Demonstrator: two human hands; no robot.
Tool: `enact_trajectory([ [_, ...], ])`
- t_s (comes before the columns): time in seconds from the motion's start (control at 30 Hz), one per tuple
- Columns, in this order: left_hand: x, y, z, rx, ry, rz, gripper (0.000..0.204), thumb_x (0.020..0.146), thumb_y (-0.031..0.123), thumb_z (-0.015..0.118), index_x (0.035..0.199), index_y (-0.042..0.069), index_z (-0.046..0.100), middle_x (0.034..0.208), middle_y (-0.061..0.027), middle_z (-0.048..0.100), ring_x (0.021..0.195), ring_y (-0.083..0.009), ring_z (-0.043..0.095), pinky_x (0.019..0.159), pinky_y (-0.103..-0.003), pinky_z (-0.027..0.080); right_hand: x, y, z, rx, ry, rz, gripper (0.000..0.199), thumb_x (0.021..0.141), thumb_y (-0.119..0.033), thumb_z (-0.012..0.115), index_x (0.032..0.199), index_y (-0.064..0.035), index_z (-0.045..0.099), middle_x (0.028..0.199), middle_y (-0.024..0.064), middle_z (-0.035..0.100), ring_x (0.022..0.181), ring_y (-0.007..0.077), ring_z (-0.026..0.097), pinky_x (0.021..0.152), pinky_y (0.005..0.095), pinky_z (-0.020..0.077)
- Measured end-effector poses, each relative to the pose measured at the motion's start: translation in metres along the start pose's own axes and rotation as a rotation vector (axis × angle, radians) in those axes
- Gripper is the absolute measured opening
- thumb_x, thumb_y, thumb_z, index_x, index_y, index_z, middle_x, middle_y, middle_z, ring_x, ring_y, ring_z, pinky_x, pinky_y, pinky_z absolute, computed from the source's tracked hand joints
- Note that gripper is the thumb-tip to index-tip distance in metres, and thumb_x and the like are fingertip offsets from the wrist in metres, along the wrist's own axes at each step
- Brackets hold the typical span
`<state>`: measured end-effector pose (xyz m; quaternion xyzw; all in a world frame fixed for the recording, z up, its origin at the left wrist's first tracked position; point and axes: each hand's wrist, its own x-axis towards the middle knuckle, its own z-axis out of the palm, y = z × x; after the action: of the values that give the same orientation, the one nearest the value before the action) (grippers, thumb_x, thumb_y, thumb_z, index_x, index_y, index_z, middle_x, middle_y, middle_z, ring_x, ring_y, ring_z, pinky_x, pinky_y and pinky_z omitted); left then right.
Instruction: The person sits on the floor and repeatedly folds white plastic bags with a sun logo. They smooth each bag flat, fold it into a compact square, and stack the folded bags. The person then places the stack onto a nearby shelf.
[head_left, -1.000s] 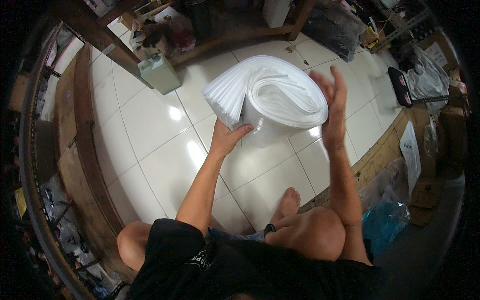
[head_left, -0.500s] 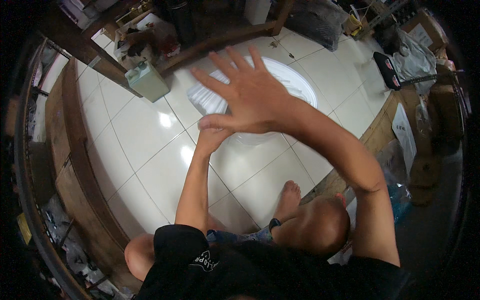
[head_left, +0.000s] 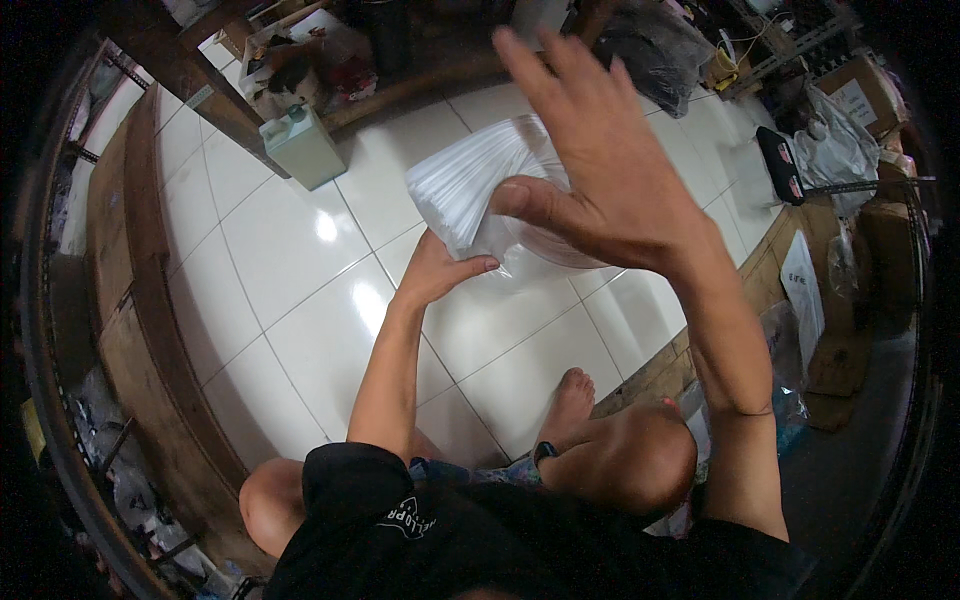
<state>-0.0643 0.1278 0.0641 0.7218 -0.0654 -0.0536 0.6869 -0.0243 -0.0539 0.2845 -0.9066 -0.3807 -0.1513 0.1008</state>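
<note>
A fanned bundle of thin white strips (head_left: 470, 180), looking like plastic straws or folded sheets, stands over the floor in front of me, with clear plastic (head_left: 530, 255) around its lower right part. My left hand (head_left: 437, 272) grips the bundle's near lower corner. Its thumb points right along the clear plastic, while the other fingers are hidden behind the bundle. Raised over the bundle's right side, my right hand (head_left: 610, 170) is open and holds nothing. Its fingers are spread and slightly blurred, and it covers part of the bundle.
A pale green jerrycan (head_left: 303, 150) stands by a wooden post on the tiled floor (head_left: 320, 290). Wooden boards (head_left: 165, 300) run along the left. Cardboard (head_left: 850, 345) and plastic bags (head_left: 835, 135) lie at the right, near a black pouch (head_left: 779, 165). My bare foot (head_left: 572, 400) rests below.
My right hand has moved right and up, away from my left hand. The white bundle and my left hand now show more fully, and the bundle is fanned and tilted up at the left.
</note>
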Motion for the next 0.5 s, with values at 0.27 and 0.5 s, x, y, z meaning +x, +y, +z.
enact_trajectory([
  [0.27, 0.008, -0.012, -0.008, -0.017, -0.048, -0.091, 0.085, 0.064, 0.028, 0.091, 0.134, -0.001, 0.051, 0.127, -0.0138, 0.063, 0.119, -0.027, 0.058, 0.103, -0.037, 0.044, 0.008, -0.031, 0.039, 0.039, 0.05, -0.171, 0.097, 0.083, -0.081, 0.047, 0.153, -0.0152, 0.036, 0.15, 0.0327, 0.035, 0.138, 0.0542, 0.034, 0.111, 0.0708, 0.0212],
  [0.5, 0.009, 0.0, 0.0, 0.018, -0.103, -0.126, 0.09, 0.062, 0.029, 0.092, 0.136, -0.001, 0.05, 0.129, -0.0147, 0.062, 0.121, -0.0282, 0.057, 0.105, -0.037, 0.042, -0.032, 0.009, 0.045, -0.154, -0.094, -0.046, 0.098, 0.083, -0.081, 0.048, 0.155, -0.0155, 0.032, 0.151, 0.0313, 0.033, 0.141, 0.0489, 0.032, 0.113, 0.0675, 0.019],
])
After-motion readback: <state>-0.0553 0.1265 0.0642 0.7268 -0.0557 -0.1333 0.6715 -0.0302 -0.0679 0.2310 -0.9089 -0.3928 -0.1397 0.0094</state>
